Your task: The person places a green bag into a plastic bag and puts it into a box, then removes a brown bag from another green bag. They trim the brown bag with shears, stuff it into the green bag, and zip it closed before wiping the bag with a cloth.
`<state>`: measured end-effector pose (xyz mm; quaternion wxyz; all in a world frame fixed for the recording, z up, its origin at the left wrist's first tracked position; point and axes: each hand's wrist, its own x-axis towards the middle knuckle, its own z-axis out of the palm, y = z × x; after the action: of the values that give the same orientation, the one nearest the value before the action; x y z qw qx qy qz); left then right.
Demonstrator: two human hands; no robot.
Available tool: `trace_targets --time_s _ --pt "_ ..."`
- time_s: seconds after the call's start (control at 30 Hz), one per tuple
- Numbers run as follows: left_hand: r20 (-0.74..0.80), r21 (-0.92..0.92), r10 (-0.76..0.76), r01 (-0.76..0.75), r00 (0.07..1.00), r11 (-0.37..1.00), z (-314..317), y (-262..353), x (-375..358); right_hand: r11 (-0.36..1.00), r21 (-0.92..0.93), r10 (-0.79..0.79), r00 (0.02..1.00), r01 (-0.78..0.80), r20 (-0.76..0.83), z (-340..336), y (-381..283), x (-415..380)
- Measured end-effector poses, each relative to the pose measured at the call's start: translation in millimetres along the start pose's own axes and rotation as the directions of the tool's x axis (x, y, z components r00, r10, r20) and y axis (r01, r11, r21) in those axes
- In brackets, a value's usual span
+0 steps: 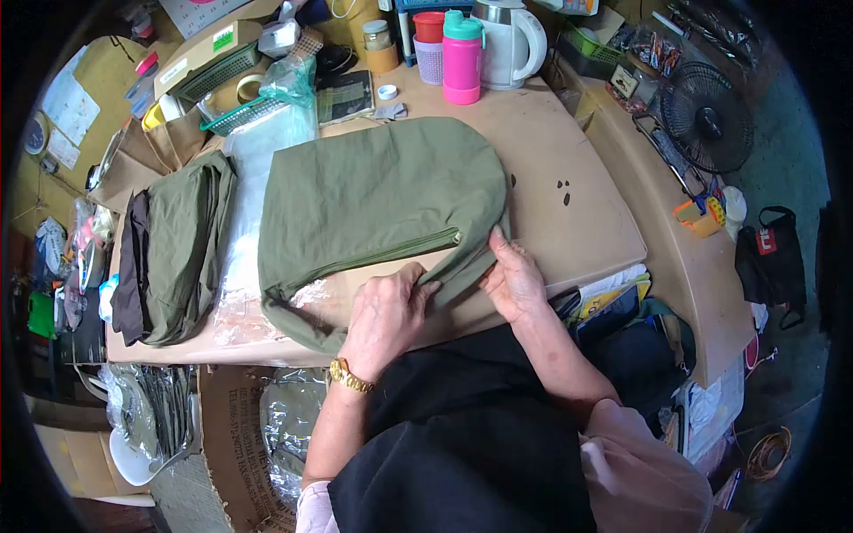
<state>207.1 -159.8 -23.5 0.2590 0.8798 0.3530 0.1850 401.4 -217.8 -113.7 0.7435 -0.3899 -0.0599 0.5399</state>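
An olive-green cloth bag (373, 182) lies flat on the brown work table (577, 240), with a zipper (391, 249) running along its near side. Below the zipper, a loop of the same cloth bends toward me. My left hand (386, 311), with a gold watch (352, 377) at the wrist, is closed over the near part of this loop, its fingertips partly hidden. At the bag's right end, my right hand (515, 277) pinches the cloth edge between thumb and fingers. A stack of folded olive and dark brown cloth pieces (182, 253) rests to the left.
Along the back stand a pink bottle (462, 62), a kettle (506, 44), a red-lidded cup (429, 44) and a green basket (249, 115). A black fan (708, 115) is at the right. An open carton (233, 444) with plastic-wrapped items sits below the table's front edge.
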Motion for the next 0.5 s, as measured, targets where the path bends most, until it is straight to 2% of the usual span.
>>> trace_targets --time_s 0.03,0.1,0.13,0.17,0.23,0.3,0.37,0.4,0.43,0.5 --pt "0.017 0.002 -0.034 0.034 0.999 0.999 -4 0 -1 1.000 -0.001 0.001 1.000 -0.001 0.002 -1 0 5" --pt "0.053 0.032 -0.050 0.049 0.997 0.998 -5 -2 -4 0.978 0.106 -0.186 0.981 0.180 0.057 5 -2 8" --pt "0.009 0.045 -0.045 0.044 0.999 0.998 -3 -3 -5 0.977 0.188 -0.120 0.989 0.102 0.085 8 -2 3" --pt "-0.036 0.058 -0.038 0.040 0.999 0.998 -2 -5 -5 0.977 0.186 -0.118 0.989 0.100 0.088 11 -2 -5" --pt "-0.025 0.036 0.014 -0.013 1.000 0.999 -2 -12 -8 0.991 -0.050 -0.112 0.974 0.124 0.196 16 -2 -17" --pt "-0.008 0.009 0.064 -0.064 0.998 0.998 -6 -12 -11 0.981 -0.107 -0.140 0.971 0.163 0.196 2 -4 -9" --pt "0.056 -0.022 -0.035 0.037 0.998 0.999 -14 -8 -11 0.986 0.159 0.014 0.975 -0.050 0.220 -6 -7 -9" --pt "0.005 -0.064 -0.066 0.067 0.998 0.996 -10 -10 -9 0.982 0.174 0.034 0.971 -0.077 0.235 -4 8 -19" --pt "0.000 -0.067 -0.069 0.069 0.998 0.995 -7 -10 -8 0.988 0.113 0.065 0.947 -0.106 0.315 -18 29 -25" --pt "-0.076 -0.069 0.024 -0.030 0.997 0.997 -3 -10 -9 0.979 -0.197 0.107 0.963 -0.059 0.247 8 38 -52"
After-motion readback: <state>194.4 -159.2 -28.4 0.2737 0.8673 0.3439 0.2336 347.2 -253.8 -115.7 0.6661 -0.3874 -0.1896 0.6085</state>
